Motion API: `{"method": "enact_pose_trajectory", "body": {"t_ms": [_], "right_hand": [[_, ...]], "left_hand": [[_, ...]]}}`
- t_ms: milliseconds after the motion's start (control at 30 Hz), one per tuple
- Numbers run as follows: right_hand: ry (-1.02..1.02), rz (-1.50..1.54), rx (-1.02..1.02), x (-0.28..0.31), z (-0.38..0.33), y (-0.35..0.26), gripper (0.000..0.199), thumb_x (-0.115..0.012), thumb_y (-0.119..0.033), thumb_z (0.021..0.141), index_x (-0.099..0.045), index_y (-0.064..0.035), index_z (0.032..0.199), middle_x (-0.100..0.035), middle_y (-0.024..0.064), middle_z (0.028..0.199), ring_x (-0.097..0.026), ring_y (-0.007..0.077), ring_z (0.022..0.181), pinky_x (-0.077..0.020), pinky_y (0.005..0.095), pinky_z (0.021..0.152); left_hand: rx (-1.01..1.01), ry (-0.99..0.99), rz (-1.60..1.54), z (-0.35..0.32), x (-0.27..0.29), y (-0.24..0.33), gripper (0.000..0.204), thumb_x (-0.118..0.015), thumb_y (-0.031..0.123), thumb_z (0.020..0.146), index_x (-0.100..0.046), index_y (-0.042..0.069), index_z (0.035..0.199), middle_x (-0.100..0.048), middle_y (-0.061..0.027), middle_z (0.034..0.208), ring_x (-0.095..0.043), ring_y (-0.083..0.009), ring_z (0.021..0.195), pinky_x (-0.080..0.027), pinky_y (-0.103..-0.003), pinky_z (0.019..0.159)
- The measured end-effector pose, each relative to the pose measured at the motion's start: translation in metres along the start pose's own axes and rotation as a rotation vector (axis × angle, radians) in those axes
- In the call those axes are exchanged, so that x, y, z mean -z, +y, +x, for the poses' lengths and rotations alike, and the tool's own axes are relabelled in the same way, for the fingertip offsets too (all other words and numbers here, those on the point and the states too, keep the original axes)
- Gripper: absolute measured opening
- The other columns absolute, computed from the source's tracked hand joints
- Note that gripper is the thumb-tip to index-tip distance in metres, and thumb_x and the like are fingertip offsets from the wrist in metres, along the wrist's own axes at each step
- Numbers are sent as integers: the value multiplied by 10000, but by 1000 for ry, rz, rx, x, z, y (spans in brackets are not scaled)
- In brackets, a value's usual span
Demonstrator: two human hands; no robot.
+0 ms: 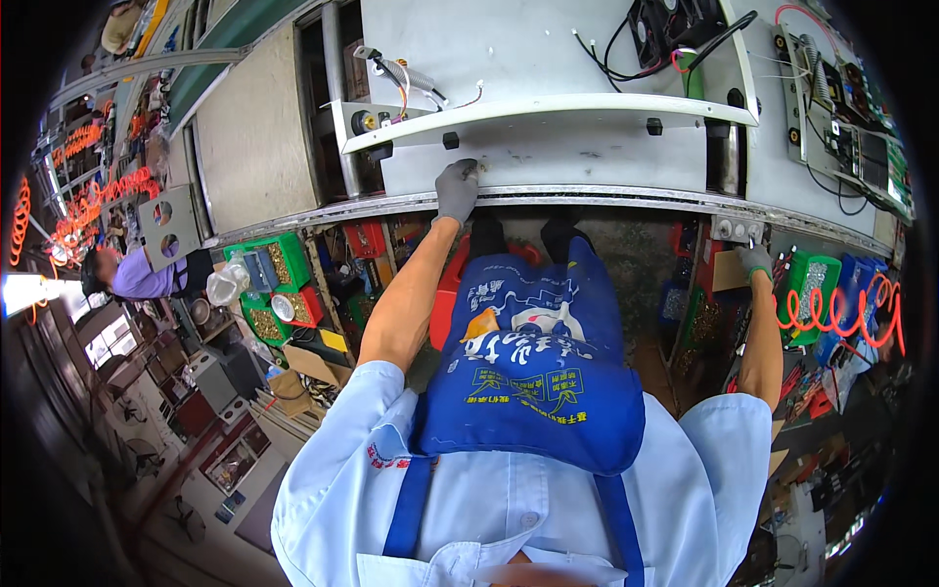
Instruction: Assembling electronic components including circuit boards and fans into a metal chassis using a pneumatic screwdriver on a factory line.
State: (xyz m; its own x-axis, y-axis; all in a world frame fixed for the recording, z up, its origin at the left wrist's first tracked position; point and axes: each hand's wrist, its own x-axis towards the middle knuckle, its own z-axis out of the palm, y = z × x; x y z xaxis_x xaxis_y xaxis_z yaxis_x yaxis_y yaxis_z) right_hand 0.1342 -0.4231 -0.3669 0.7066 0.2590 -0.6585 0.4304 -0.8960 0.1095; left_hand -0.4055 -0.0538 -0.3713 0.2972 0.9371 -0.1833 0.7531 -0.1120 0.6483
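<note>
My left hand (457, 191), in a grey glove, is at the near edge of the white work surface (577, 161). Its fingers are curled together, and whatever they may hold is hidden. Just beyond it stands a white metal chassis (548, 106) with black feet along its near side. Out to the right, my right hand (755, 262), gloved too, reaches up to a small grey panel with round fittings (734, 230) on the bench rail. Its fingertips are at the panel's lower right edge; their pose is too small to make out.
Black fans (675, 29) and loose cables lie in the chassis. A second unit with circuit boards (851, 137) is at the right. Green parts bins (269, 264) stand below the bench at left, another green bin (812, 289) at right beside a red coiled hose (861, 318). Another person (152, 274) is at far left.
</note>
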Motion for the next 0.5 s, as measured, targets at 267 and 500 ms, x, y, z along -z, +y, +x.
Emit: {"method": "enact_pose_trajectory", "body": {"t_ms": [267, 500], "right_hand": [[-206, 203, -123, -11, 17, 11, 374, -667, -275, 742, -666, 72, 880, -676, 184, 770, -662, 287, 589, -533, 432, 501], [-467, 254, -93, -46, -87, -1, 270, -705, -185, 712, -634, 27, 864, -662, 162, 783, -662, 264, 618, -546, 413, 539]], "left_hand": [[125, -27, -71, 4, 1, -13, 236, -617, 69, 820, -682, -1, 1035, -707, -153, 915, -678, -216, 820, -524, -313, 752], [93, -70, -66, 10, 0, -15, 236, -611, 114, 828, -686, 0, 1020, -707, -150, 874, -679, -229, 798, -519, -326, 744]]}}
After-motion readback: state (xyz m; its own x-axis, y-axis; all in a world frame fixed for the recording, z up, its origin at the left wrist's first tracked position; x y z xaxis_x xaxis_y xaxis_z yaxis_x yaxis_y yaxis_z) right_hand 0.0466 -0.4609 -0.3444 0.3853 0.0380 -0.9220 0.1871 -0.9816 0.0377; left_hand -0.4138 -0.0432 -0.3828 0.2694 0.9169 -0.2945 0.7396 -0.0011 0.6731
